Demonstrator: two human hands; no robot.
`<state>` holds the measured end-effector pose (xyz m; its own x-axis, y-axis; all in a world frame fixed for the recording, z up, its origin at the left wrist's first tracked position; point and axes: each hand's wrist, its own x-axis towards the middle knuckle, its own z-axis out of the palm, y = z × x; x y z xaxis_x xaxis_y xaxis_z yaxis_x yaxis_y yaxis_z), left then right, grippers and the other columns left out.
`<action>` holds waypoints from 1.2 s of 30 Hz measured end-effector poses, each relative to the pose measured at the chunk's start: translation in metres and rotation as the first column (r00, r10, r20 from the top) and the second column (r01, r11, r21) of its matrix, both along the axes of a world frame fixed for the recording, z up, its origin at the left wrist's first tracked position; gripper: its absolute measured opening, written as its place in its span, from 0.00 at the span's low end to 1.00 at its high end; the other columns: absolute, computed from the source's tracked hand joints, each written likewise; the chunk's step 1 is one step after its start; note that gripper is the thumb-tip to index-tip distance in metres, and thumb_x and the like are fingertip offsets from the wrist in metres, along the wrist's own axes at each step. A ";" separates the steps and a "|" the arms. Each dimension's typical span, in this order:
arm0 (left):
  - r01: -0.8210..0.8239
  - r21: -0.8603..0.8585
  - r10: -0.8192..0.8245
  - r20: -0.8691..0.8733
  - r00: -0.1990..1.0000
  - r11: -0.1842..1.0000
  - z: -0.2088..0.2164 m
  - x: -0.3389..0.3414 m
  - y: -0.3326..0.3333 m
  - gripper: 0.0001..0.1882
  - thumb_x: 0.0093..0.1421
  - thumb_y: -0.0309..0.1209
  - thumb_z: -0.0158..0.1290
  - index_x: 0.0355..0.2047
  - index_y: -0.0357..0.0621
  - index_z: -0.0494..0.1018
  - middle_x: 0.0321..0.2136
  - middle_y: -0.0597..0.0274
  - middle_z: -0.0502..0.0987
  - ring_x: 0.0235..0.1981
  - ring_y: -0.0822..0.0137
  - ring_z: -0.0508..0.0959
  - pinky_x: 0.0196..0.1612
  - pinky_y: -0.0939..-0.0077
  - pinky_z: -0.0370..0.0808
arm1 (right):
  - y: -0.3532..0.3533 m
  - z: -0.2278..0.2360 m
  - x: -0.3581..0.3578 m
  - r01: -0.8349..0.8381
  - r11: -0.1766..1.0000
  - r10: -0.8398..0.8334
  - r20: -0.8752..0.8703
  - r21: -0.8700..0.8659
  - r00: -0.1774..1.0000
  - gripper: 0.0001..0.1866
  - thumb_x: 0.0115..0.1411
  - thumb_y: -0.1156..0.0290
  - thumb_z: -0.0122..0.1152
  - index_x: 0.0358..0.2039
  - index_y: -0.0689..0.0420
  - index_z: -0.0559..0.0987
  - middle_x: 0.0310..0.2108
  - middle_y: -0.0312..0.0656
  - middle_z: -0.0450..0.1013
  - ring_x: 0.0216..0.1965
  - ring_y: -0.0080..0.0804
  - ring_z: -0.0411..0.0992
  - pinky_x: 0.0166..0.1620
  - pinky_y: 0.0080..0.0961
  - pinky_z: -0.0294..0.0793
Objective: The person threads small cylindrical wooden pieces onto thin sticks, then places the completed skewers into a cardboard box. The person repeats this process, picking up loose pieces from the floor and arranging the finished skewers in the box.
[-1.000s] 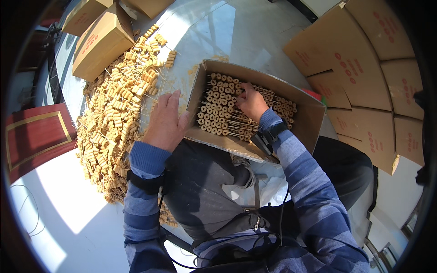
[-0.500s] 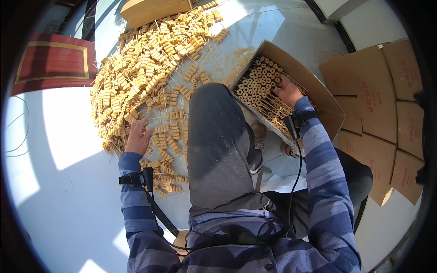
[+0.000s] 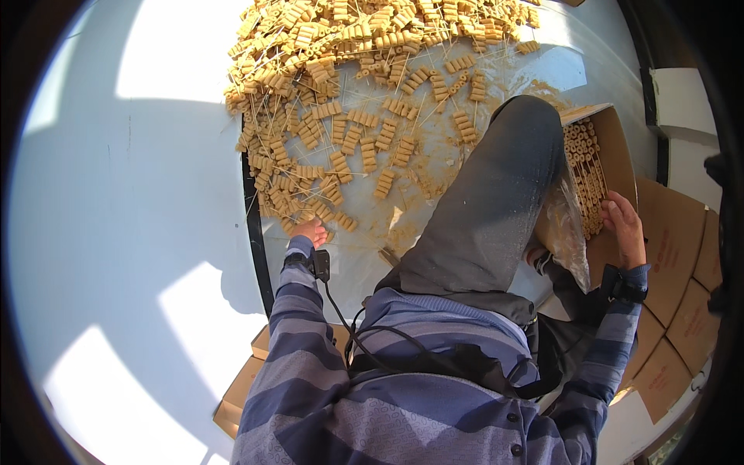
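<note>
Skewers of ridged, tan ring-shaped pieces on thin sticks form a large loose pile [image 3: 364,39] on the floor ahead of me. At its near left edge, my left hand [image 3: 311,232] reaches down among scattered skewers [image 3: 333,217]. Its fingers are bent but look apart, and their tips are partly hidden. To my right, a cardboard box [image 3: 625,143] holds stacked skewers [image 3: 585,174] with their round ends showing. My right hand [image 3: 625,225] is beside the box's near end, fingers stretched and slightly apart, with nothing visible in them.
My bent leg [image 3: 496,209] lies between pile and box. Clear plastic [image 3: 570,240] hangs over the box's near side. Flat brown cartons [image 3: 674,256] lie at the far right, and more cardboard [image 3: 240,387] sits behind my left arm. A dark strip [image 3: 254,225] crosses the floor.
My view has swung left and down. My right hand has drawn back from the skewers inside the box to its near end. My left hand is now at the pile's nearest edge.
</note>
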<state>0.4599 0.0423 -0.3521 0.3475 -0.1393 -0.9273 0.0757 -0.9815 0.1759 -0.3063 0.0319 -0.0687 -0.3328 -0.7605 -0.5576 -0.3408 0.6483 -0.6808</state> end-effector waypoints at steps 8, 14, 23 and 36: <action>-0.620 -0.014 0.584 -0.318 0.747 0.784 -0.049 -0.006 -0.044 0.47 0.55 0.74 0.49 0.47 0.37 0.64 0.30 0.51 0.74 0.27 0.54 0.77 0.27 0.63 0.77 | -0.009 0.010 0.058 -0.087 0.995 0.083 0.075 0.051 0.994 0.23 0.71 0.64 0.54 0.61 0.64 0.71 0.45 0.36 0.76 0.43 0.20 0.73 0.47 0.17 0.73; -0.650 0.063 0.640 -0.271 0.719 0.758 -0.084 -0.018 -0.069 0.41 0.58 0.71 0.49 0.38 0.37 0.68 0.25 0.51 0.74 0.23 0.56 0.76 0.21 0.69 0.74 | -0.016 0.017 0.073 -0.117 0.989 0.118 -0.006 0.093 0.993 0.21 0.70 0.67 0.53 0.59 0.64 0.72 0.44 0.36 0.75 0.41 0.22 0.73 0.46 0.20 0.73; -0.793 0.010 0.755 -0.312 0.576 0.609 -0.095 -0.032 -0.063 0.24 0.67 0.53 0.52 0.28 0.43 0.67 0.19 0.65 0.70 0.20 0.65 0.74 0.18 0.78 0.70 | -0.004 0.015 0.085 -0.123 0.979 0.142 -0.106 0.165 0.984 0.20 0.70 0.66 0.53 0.58 0.62 0.73 0.44 0.36 0.76 0.41 0.23 0.75 0.46 0.21 0.73; -0.348 -0.293 0.191 -0.454 0.870 0.890 0.019 -0.108 -0.062 0.18 0.71 0.47 0.42 0.33 0.47 0.69 0.14 0.63 0.68 0.17 0.64 0.74 0.19 0.71 0.68 | -0.037 0.049 0.130 -0.179 0.984 0.180 -0.144 0.013 0.973 0.18 0.72 0.69 0.50 0.58 0.63 0.73 0.44 0.38 0.76 0.42 0.24 0.75 0.46 0.21 0.74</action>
